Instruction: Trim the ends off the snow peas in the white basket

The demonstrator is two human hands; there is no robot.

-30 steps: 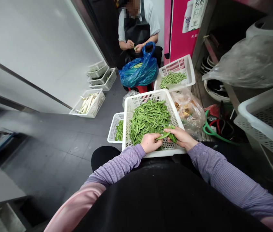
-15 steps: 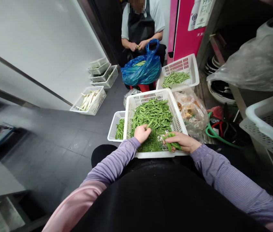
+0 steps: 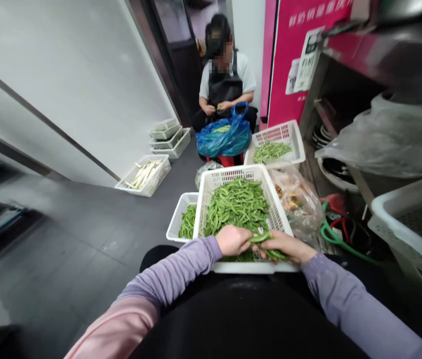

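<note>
Over the near end of a white plastic basket (image 3: 200,219), my two hands meet. My left hand (image 3: 234,240) is closed in a pinch on one end of a green pea pod (image 3: 259,238). Its other end reaches the fingers of my right hand (image 3: 288,245), which is closed round several more pods (image 3: 275,255). A heap of flat green pea pods (image 3: 239,202) fills the middle of the basket, and the basket rests at my lap. Both palms are hidden.
A smaller white basket (image 3: 175,224) with green pods stands to the left. Beyond sit a blue plastic bag (image 3: 216,142), a seated person (image 3: 226,89) and a basket of green beans (image 3: 299,144). On the right lie a clear bag (image 3: 297,197) and green-handled scissors (image 3: 326,234).
My left hand has moved right, from the heap to my right hand, with a pod in its fingers. The camera view has tilted up, so the scene sits lower.
</note>
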